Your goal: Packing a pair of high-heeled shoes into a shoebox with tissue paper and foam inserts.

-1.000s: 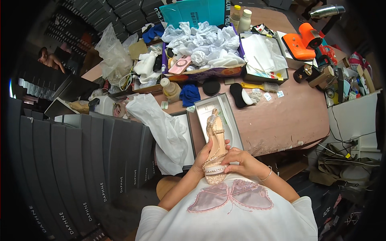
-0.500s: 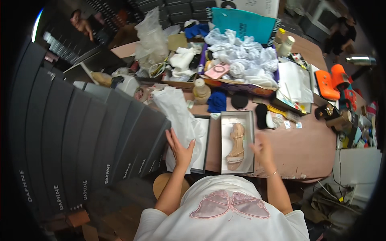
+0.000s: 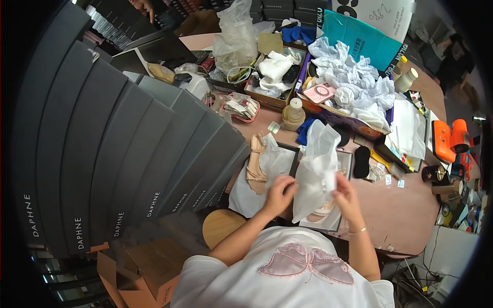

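A sheet of white tissue paper (image 3: 313, 172) stands up over the right grey shoe box (image 3: 348, 163), hiding much of it. My right hand (image 3: 347, 199) grips the paper's right edge. My left hand (image 3: 280, 196) is beside its left edge with fingers curled in; what they hold, if anything, is unclear. Below the paper, part of a beige strappy sandal (image 3: 324, 209) shows inside the box. To the left, a matching sandal (image 3: 255, 172) lies on white paper (image 3: 240, 194) spread over a dark-edged box part (image 3: 295, 163).
Dark grey shoe boxes (image 3: 138, 149) are stacked high at left. Behind my hands are a bottle (image 3: 294, 115), a purple-edged box (image 3: 354, 116) of crumpled paper and a phone (image 3: 319, 93). At right lie a black pad (image 3: 362, 161), a yellow-handled brush (image 3: 386, 163) and an orange device (image 3: 442, 141).
The tissue paper has moved from the left box part to over the right box, uncovering the left sandal. Both hands are now at the paper. The view has shifted.
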A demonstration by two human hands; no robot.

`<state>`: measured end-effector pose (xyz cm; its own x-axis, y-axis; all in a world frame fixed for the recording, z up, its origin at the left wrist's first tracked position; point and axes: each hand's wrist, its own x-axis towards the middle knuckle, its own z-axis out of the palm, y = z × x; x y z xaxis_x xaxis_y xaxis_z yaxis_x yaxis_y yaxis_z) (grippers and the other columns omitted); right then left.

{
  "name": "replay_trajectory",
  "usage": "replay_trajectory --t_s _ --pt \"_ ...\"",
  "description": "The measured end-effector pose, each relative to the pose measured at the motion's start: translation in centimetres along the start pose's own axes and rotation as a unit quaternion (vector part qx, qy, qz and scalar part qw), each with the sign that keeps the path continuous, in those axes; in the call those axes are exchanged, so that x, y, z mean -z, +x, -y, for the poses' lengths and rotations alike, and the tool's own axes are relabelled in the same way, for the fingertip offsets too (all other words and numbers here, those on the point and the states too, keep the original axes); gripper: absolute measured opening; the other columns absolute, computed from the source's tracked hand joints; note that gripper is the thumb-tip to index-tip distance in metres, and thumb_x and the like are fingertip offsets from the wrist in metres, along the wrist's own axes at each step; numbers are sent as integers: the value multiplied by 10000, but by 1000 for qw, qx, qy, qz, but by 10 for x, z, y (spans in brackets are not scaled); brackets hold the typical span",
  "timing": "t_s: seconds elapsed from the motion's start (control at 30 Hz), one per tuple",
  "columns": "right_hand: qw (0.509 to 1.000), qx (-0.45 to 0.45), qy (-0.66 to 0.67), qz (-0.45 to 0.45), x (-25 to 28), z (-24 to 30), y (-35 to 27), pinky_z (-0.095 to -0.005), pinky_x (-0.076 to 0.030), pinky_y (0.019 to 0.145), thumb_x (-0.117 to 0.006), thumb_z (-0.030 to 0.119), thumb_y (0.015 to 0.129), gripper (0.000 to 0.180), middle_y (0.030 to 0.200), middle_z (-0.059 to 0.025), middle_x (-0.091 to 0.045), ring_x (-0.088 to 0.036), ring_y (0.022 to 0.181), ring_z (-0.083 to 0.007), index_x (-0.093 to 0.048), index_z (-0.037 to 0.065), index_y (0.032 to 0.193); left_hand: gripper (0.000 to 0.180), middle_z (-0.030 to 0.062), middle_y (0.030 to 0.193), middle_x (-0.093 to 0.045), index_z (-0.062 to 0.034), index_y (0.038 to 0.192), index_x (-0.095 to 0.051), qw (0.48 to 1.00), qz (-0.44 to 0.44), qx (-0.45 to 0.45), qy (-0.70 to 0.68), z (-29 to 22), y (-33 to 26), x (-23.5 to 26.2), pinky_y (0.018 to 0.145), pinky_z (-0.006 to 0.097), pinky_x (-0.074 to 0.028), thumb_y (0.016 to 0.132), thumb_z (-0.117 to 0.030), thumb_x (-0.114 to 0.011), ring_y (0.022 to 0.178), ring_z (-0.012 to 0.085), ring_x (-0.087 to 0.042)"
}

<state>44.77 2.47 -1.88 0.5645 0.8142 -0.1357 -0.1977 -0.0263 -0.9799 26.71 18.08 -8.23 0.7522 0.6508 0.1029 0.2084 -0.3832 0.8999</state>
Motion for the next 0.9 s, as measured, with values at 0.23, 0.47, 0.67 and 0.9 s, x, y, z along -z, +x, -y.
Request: replay_trajectory --t_s 0.23,0.47,0.67,0.9 --pt "888 133 -439 35 1 -124 22 -432 -455 886 -630 99 802 376 1120 -225 -570 -532 1076 -401 -557 24 1163 413 213 1058 -624 36 1147 -549 944 -125 205 226 99 15 60 878 417 -464 814 -186 -653 992 361 -602" --pt "874 24 -480 70 8 -146 19 -448 -480 823 -595 219 818 338 984 -240 -633 -603 906 -426 -593 1 1075 252 207 886 -648 35 1010 -565 957 -70 261 104 117 53 32 754 419 -484 843 -152 -590 855 327 -642" --pt "850 -211 -475 86 35 4 -26 -380 -508 776 -636 180 779 479 934 -237 -659 -659 834 -316 -567 -54 1192 294 69 1015 -632 -6 1157 -552 855 -33 277 -437 6 30 69 813 319 -502 886 -82 -468 909 189 -631" --pt "969 -47 217 106 -60 76 -45 -309 -430 955 -648 90 866 586 1186 -100 -594 -561 1089 -168 -391 -24 1380 621 94 1222 -521 -73 1371 -344 771 78 261 -575 -42 4 22 933 332 -477 770 -80 -501 1123 212 -547"
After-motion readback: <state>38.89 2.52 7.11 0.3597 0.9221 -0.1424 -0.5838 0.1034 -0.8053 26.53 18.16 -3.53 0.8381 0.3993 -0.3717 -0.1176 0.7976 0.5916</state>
